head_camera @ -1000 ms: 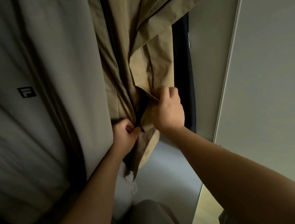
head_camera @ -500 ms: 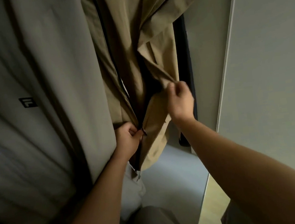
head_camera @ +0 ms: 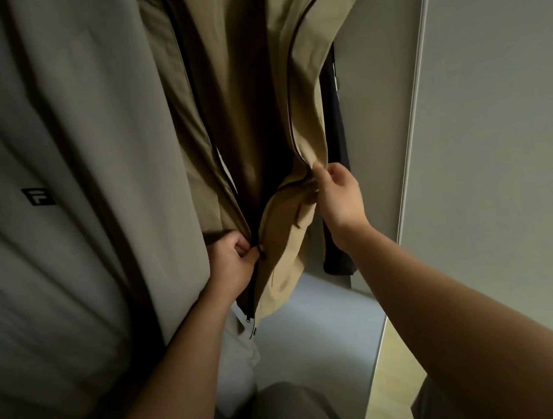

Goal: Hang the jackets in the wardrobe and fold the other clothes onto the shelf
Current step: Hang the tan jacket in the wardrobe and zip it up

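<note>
While open, tan jacket (head_camera: 285, 236) (dark-zipped)

A dark square logo (head_camera: 38, 196) is printed on the grey garment (head_camera: 62, 123). A pale letter F is shown in it.

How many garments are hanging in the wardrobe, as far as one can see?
3: a grey garment with a logo at left, the tan jacket in the middle, and a dark garment behind it at right. Others may be hidden.
</note>
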The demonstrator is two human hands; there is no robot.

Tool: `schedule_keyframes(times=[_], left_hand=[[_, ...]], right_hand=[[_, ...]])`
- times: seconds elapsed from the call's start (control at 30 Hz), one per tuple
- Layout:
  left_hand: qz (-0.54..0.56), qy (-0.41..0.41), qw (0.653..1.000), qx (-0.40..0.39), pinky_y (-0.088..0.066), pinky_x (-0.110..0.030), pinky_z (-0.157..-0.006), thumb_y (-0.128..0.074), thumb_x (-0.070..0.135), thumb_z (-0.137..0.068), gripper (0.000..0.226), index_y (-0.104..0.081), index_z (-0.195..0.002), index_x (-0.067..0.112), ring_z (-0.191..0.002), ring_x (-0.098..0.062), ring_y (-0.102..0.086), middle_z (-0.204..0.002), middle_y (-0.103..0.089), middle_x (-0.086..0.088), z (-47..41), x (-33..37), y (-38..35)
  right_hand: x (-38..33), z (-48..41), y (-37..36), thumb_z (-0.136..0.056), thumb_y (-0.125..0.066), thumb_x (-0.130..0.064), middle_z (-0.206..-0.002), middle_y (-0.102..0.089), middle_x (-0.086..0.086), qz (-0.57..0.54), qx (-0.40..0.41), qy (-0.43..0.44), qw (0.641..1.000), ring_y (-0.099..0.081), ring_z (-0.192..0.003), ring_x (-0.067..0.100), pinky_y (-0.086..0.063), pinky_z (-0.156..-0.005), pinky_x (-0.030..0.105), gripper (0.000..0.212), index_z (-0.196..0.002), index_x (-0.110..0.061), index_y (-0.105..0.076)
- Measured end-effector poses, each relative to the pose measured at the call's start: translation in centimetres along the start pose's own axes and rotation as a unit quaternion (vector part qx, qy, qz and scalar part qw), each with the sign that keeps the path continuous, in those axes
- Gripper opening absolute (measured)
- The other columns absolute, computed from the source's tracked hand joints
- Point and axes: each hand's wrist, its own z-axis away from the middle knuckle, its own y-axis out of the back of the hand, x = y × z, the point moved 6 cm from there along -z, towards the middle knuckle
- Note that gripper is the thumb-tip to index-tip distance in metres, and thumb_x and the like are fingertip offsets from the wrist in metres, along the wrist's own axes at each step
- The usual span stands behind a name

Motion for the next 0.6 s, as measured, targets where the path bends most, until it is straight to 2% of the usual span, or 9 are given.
schedule_keyframes(times=[0.07, 0.13, 0.2, 0.3, 0.37, 0.43, 0.5, 0.6], left_hand=[[0.002, 0.004, 1.0, 0.002, -0.038, -0.003, -0.052, -0.08, 0.015, -0.084, 0.026, -0.059, -0.072, 0.008, -0.056, -0.004, -0.05, -0.061, -0.056, 0.003, 0.2, -0.1, 0.0], [0.003, 0.003, 1.0, 0.004, -0.038, -0.002, -0.053, -0.081, 0.017, -0.083, 0.024, -0.061, -0.074, 0.008, -0.057, -0.003, -0.051, -0.063, -0.057, 0.006, 0.4, -0.1, 0.1], [0.002, -0.001, 1.0, 0.011, -0.038, -0.001, -0.054, -0.081, 0.015, -0.082, 0.021, -0.061, -0.076, 0.01, -0.06, 0.0, -0.052, -0.065, -0.058, 0.009, 0.6, -0.1, 0.3], [0.013, -0.007, 1.0, 0.01, -0.04, -0.002, -0.056, -0.08, 0.01, -0.081, 0.017, -0.064, -0.083, 0.006, -0.065, -0.002, -0.056, -0.072, -0.061, 0.006, 1.3, 0.0, 0.5], [0.036, 0.006, 0.999, 0.0, -0.042, -0.002, -0.056, -0.08, 0.01, -0.082, 0.017, -0.064, -0.088, 0.005, -0.069, -0.007, -0.059, -0.077, -0.064, 0.003, 1.8, 0.0, 0.5], [0.044, 0.016, 0.999, -0.007, -0.041, -0.002, -0.054, -0.081, 0.009, -0.081, 0.019, -0.064, -0.09, 0.005, -0.069, -0.004, -0.058, -0.078, -0.065, 0.002, 2.2, 0.1, 0.5], [0.056, 0.019, 0.998, -0.01, -0.04, -0.002, -0.054, -0.083, 0.008, -0.078, 0.022, -0.065, -0.089, 0.005, -0.064, 0.0, -0.059, -0.076, -0.064, 0.004, 2.5, 0.3, 0.5], [0.08, 0.027, 0.996, -0.014, -0.043, -0.003, -0.056, -0.089, 0.017, -0.073, 0.03, -0.064, -0.089, 0.012, -0.065, 0.001, -0.06, -0.078, -0.065, 0.006, 2.9, 0.3, 0.6]], right_hand=[[0.4, 1.0, 0.9, -0.096, -0.06, -0.05, -0.085, -0.055, -0.005, 0.054, 0.051, 0.024, 0.997, -0.053, -0.072, 0.005, -0.043, -0.064, 0.02, 0.027, -0.097, -0.025, -0.049], [0.3, 2.9, 1.6, -0.093, -0.064, -0.047, -0.079, -0.048, -0.009, 0.11, 0.095, 0.103, 0.984, -0.048, -0.067, 0.0, -0.035, -0.058, 0.012, 0.028, -0.085, -0.033, -0.041], [0.3, 5.0, 0.7, -0.093, -0.065, -0.038, -0.076, -0.044, -0.014, 0.184, 0.056, 0.207, 0.959, -0.046, -0.067, -0.001, -0.033, -0.056, 0.011, 0.03, -0.079, -0.035, -0.038], [0.9, 7.3, -1.9, -0.092, -0.064, -0.039, -0.083, -0.046, -0.018, 0.308, -0.04, 0.281, 0.908, -0.048, -0.072, 0.003, -0.032, -0.06, 0.01, 0.015, -0.088, -0.03, -0.053], [1.2, 8.3, -3.2, -0.091, -0.066, -0.037, -0.091, -0.053, -0.008, 0.379, -0.046, 0.314, 0.869, -0.049, -0.078, 0.011, -0.038, -0.064, 0.019, 0.015, -0.092, -0.022, -0.064], [0.9, 9.0, -4.0, -0.088, -0.065, -0.029, -0.094, -0.055, 0.005, 0.454, 0.002, 0.344, 0.822, -0.05, -0.082, 0.025, -0.04, -0.066, 0.032, 0.016, -0.094, -0.015, -0.07], [0.7, 9.4, -4.2, -0.079, -0.063, -0.029, -0.097, -0.054, 0.012, 0.515, 0.035, 0.341, 0.785, -0.05, -0.084, 0.033, -0.04, -0.069, 0.039, 0.027, -0.099, -0.012, -0.069], [1.4, 9.4, -4.5, -0.068, -0.069, -0.024, -0.11, -0.051, 0.017, 0.607, 0.005, 0.312, 0.731, -0.046, -0.094, 0.036, -0.042, -0.078, 0.046, 0.046, -0.112, -0.012, -0.067]])
